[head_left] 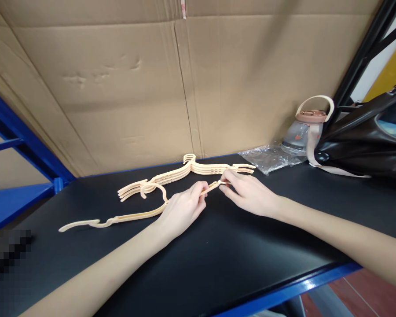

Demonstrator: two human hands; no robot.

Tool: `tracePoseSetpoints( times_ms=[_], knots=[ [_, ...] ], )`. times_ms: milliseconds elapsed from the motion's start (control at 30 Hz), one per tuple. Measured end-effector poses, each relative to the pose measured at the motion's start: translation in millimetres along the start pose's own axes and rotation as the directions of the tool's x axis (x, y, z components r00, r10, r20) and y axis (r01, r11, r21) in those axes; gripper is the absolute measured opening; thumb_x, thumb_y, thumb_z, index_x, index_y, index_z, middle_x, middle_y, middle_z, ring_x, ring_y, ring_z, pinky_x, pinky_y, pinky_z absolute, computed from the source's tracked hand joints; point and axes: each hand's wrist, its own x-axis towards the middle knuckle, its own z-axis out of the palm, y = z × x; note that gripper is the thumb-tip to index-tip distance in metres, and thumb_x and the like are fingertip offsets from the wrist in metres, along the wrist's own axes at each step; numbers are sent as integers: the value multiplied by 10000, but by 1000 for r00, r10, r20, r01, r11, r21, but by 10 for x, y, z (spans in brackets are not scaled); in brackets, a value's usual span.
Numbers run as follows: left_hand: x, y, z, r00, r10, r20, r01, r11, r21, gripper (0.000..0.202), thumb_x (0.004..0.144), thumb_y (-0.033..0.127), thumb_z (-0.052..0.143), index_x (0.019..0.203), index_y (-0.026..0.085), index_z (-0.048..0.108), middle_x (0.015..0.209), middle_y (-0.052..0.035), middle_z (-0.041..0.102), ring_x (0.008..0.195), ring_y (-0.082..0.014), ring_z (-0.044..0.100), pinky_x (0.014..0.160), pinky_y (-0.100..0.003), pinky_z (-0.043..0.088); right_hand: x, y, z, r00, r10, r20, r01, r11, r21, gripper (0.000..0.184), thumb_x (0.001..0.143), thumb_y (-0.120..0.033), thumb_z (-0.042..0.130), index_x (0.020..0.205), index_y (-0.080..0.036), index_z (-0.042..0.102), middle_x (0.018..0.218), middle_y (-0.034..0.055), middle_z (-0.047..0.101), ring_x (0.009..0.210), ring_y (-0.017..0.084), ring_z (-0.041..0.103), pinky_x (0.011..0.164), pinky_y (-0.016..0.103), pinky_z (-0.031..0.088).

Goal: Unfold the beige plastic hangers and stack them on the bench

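A cream plastic clothes hanger point(135, 216) lies across the middle of the black table, its hook toward the back. My left hand point(185, 203) is closed around the hanger's right arm, close to the hook. Farther along the same arm, my right hand point(247, 190) pinches the end between thumb and fingers, covering most of that tip. The hanger's left arm, with its notch, reaches out free to the left. Just behind my hands lies a stack of several matching hangers point(174, 175), hooks together, partly overlapped by the front hanger's hook.
Cardboard point(125, 88) stands upright behind the black table point(218, 264). At the back right are a crumpled clear plastic bag point(270, 157), a water bottle point(298, 134) with a strap, and a black bag point(359, 136). Blue metal framing point(29, 119) rises at the left.
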Motion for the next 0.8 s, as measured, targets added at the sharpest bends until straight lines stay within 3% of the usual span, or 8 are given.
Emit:
tracePoseSetpoints(
  times_ms=[167,400,600,800],
  knots=[
    [-2,8,-21,1000,19,0,-19,1000,-13,191,859,133,357,1019,217,420,811,13,602,585,-159,609,533,-252,415,-33,-31,28,999,-30,44,32,999,-31,175,996,-258,263,918,-196,407,892,43,560,708,175,564,616,280,396],
    [3,1,-26,999,0,32,1,999,-37,208,855,132,356,1032,227,411,823,8,603,596,-166,617,528,-250,408,-31,-16,89,994,-75,85,97,949,-300,202,938,-85,306,1020,-155,478,1061,94,549,606,148,577,521,273,352],
    [-6,2,-19,1000,-11,24,12,999,-37,204,864,146,358,1047,226,400,846,9,598,591,-164,614,521,-254,409,-13,-25,78,994,-40,103,83,885,-458,288,837,27,351,1024,-122,511,933,86,614,593,175,601,465,288,279],
    [-13,18,-37,998,49,37,-50,998,23,177,884,134,328,1025,218,393,917,-2,588,622,-156,620,504,-252,412,-19,11,16,979,-91,184,174,842,-510,310,792,37,397,1018,-110,549,902,94,624,557,168,584,462,292,266]
  ],
)
